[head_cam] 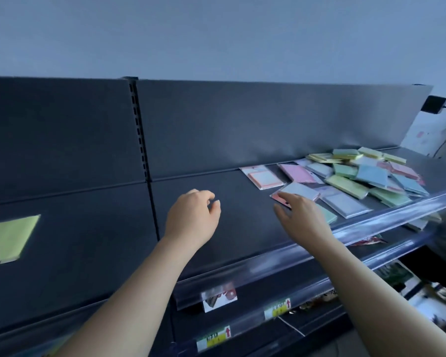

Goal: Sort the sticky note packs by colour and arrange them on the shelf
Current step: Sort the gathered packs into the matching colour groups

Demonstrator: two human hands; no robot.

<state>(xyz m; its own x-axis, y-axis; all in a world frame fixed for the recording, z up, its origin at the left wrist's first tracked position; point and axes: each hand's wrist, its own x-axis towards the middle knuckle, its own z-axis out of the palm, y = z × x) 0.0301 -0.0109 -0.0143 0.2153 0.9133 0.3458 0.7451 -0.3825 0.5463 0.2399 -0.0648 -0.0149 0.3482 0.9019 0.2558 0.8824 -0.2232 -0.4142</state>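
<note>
Right, the dark shelf (pixel 242 228) fills the view from side to side, with its back panel (pixel 268 124) rising behind it. At the right end sits the heap of sticky note packs (pixel 358 173): yellow, green, blue and pink, all jumbled and overlapping.

Both bare arms reach in from below. The left hand (pixel 193 215) hovers above bare shelf near the middle, its grip loose, fingers softly curled and holding nothing. The right hand (pixel 301 212) stretches towards the near edge of the heap, its grip spread, thumb held wide and fingers straight, the fingertips (pixel 281 195) touching a coral-backed pack (pixel 299 190).

Far off in the left bay a lone yellow pack (pixel 9 239) lies flat, well apart from everything else. Against the back panel a pink-edged pack (pixel 264 177) lies beside a plain pink pack (pixel 298 173). A pale green pack (pixel 328 216) peeks out just beside the right hand.

Lower down, price labels (pixel 277 309) sit in the front rails. A black box (pixel 434 104) with a cable hangs on the wall at the far right.
</note>
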